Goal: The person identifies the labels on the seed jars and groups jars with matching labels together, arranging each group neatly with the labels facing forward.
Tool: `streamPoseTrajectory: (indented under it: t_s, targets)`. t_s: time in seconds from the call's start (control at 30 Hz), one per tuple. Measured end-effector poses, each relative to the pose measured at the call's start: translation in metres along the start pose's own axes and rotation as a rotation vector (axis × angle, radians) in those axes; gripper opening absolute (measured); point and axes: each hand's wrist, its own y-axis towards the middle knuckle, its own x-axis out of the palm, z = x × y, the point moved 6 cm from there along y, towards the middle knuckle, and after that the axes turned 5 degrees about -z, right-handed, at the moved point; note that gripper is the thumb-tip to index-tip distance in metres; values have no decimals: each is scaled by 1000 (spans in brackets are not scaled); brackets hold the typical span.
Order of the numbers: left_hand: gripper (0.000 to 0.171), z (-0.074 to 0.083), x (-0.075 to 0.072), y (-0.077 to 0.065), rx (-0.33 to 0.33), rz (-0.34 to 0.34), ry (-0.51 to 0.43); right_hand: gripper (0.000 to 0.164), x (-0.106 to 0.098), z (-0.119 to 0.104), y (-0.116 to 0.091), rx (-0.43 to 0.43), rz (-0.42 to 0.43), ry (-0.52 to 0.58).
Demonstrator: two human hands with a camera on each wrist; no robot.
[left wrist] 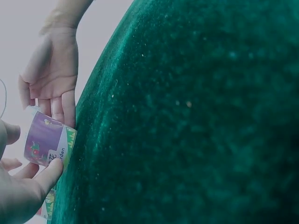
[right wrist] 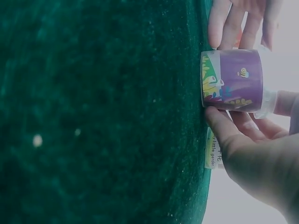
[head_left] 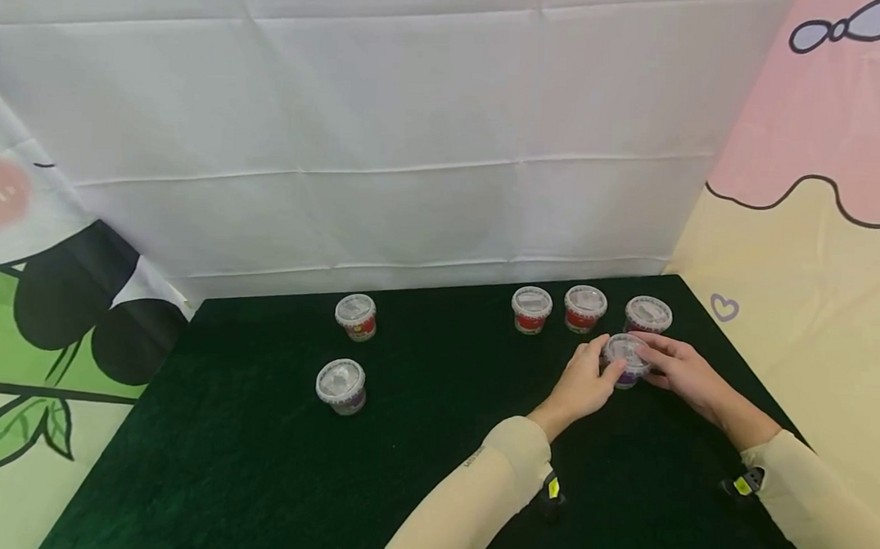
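Observation:
A small plastic cup point(head_left: 627, 358) with a clear lid and a purple label stands near the table's right side, held between both hands. My left hand point(head_left: 581, 385) grips its left side, the thumb against the label in the left wrist view. My right hand point(head_left: 689, 379) holds the other side, with fingers at the lid and the wall. In the right wrist view the purple cup point(right wrist: 240, 80) shows a bee and a watering can, its base at the green cloth. Just behind it is another lidded cup point(head_left: 648, 313), partly hidden.
Two red-labelled cups point(head_left: 532, 309) point(head_left: 584, 307) stand at the back, left of the held cup. Farther left are a red-labelled cup point(head_left: 355, 316) and a purple-labelled one point(head_left: 342, 385). Dark green cloth point(head_left: 255, 463) covers the table; a white curtain point(head_left: 416, 142) hangs behind.

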Motion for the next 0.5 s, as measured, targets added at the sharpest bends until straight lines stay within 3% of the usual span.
streamPoseTrajectory:
  t_s: [0.33,0.5]
  targets:
    - [56,-1,0,-1,2,-16,-17,64,1,-2,-1,18,4,21]
    - [56,-1,-1,1,20,-32,22,64,-1,-4,1,38,2,47]
